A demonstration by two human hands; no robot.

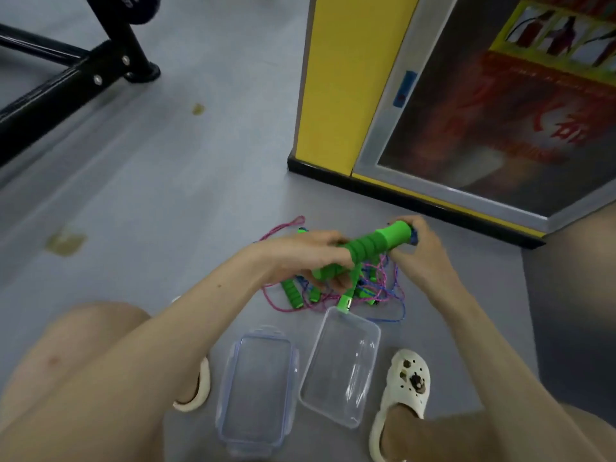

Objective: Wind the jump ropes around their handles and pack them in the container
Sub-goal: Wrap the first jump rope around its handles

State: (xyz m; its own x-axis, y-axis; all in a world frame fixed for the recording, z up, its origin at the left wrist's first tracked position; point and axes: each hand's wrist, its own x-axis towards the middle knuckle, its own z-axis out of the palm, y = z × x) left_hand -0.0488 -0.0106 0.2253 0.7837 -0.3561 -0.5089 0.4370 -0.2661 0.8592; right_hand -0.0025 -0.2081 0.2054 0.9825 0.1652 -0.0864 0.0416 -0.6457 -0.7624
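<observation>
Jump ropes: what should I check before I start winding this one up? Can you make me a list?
1. Green handle held at both ends: ok. The left hand grips the low end and the right hand holds the top.
2. Cord wound on that handle: not ok, none shows on it.
3. Cord free of the tangled pile on the floor: not ok. Pink and blue cords cross among other handles.
4. Container open and empty: ok.
5. Lid out of the way: ok, it lies beside the container.
6. Which cord belongs to this handle: cannot tell.
</observation>
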